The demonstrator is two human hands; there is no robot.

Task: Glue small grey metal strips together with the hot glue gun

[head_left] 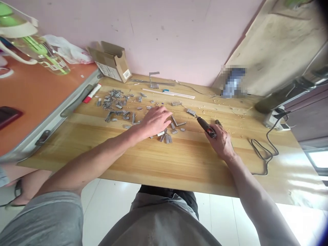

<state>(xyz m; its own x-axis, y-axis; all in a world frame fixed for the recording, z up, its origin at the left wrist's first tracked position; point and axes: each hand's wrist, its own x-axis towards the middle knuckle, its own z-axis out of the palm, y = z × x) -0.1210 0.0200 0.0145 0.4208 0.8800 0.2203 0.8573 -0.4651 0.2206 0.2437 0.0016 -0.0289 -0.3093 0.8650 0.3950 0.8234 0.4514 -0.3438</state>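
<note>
Black tool (206, 127), R hand (221, 141): our fingers are wrapped round its handle, tip angled fwd-L at a grey block (191, 112); can't tell if they touch. Grip sits well behind the tip, prob. for steering & to keep skin off it. L hand (155, 121) is palm-down over/among grey pieces (167, 138), fingers loosely bent; can't tell if anything's pinched underneath. Pieces lie loose round it, presumably for quick reach; denser heap (112, 99) farther L. Beyond, white strips (183, 95) run roughly along the wall (174, 41), likely parked out of the way.

Edges: most room we have = bare wood btwn pieces & near edge of counter (153, 164). Black cord (268, 155) loops R of our forearm, so we'd watch for snags there. Far L, cardboard box (112, 63) by the wall limits reach at that corner.
</note>
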